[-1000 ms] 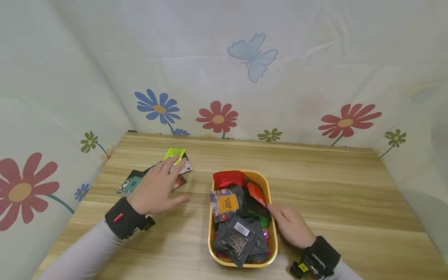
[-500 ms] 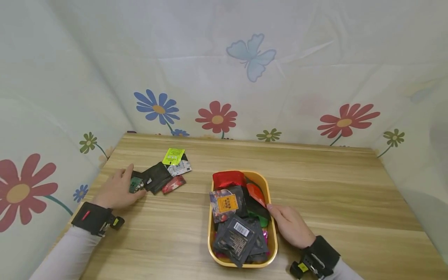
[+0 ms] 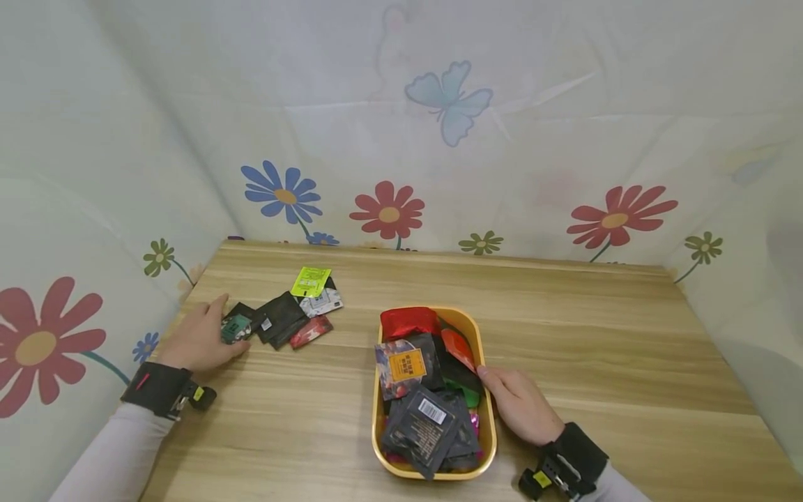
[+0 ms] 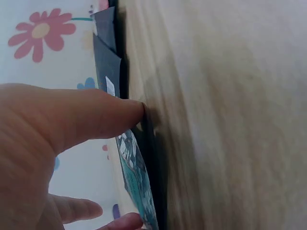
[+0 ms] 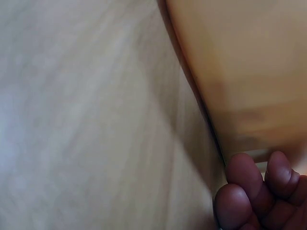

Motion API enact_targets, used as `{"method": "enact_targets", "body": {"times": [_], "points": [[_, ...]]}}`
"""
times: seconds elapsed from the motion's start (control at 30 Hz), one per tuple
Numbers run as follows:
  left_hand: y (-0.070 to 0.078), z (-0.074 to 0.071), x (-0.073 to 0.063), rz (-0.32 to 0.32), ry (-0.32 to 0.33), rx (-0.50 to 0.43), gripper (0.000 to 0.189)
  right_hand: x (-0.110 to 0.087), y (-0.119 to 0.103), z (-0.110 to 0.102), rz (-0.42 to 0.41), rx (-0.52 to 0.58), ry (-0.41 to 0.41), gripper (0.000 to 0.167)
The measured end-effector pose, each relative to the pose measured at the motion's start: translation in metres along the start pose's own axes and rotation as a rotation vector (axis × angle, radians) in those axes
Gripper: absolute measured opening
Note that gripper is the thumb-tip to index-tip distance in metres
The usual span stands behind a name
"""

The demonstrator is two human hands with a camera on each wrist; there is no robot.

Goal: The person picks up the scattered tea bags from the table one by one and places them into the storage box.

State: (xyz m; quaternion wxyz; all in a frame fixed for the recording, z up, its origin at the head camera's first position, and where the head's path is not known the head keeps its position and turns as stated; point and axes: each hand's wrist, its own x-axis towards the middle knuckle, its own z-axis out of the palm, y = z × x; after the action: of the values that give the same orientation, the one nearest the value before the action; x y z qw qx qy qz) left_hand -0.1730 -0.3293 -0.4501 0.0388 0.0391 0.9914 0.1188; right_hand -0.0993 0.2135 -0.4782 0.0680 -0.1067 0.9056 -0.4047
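Note:
In the head view my left hand (image 3: 197,338) holds a black-and-teal sachet (image 3: 235,328) by its edges at the table's left. The left wrist view shows the thumb (image 4: 110,115) against the sachet's near edge and fingertips at its other side. Beside it lie a black sachet (image 3: 280,322), a red sachet (image 3: 311,332), a white-and-black sachet (image 3: 323,300) and a yellow-green sachet (image 3: 310,281) overlapping it. My right hand (image 3: 521,406) grips the right rim of a yellow basket (image 3: 492,446) of sachets; its curled fingers (image 5: 243,175) sit against the outer wall.
Inside the basket, a black sachet with a barcode (image 3: 423,429), an orange-labelled sachet (image 3: 404,366) and a shiny red packet (image 3: 410,322) lie on top. The wood-grain table (image 3: 596,335) meets a flower-printed curtain (image 3: 533,139) at the back and sides.
My left hand has drawn back to the left from above the pile, then shifted slightly further left with the black-and-teal sachet. The right hand and the basket have stayed in place.

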Motion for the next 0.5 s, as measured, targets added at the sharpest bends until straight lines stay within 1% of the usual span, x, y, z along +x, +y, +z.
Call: {"method": "enact_targets", "body": {"times": [0.13,0.3,0.4,0.5], "points": [[-0.01,0.0,0.007,-0.012,0.009,-0.033,0.119,0.0,0.001,0.001,0.007,0.002,-0.005,0.046],[-0.021,0.001,0.016,-0.052,-0.002,-0.092,0.115,0.0,0.001,0.001,0.009,-0.002,0.002,0.045],[-0.024,0.003,0.019,-0.073,-0.012,-0.118,0.111,0.0,0.0,0.001,0.005,-0.003,0.009,0.044],[-0.024,0.003,0.021,-0.083,-0.01,-0.119,0.109,0.0,0.0,0.001,0.005,-0.005,0.009,0.045]]}}
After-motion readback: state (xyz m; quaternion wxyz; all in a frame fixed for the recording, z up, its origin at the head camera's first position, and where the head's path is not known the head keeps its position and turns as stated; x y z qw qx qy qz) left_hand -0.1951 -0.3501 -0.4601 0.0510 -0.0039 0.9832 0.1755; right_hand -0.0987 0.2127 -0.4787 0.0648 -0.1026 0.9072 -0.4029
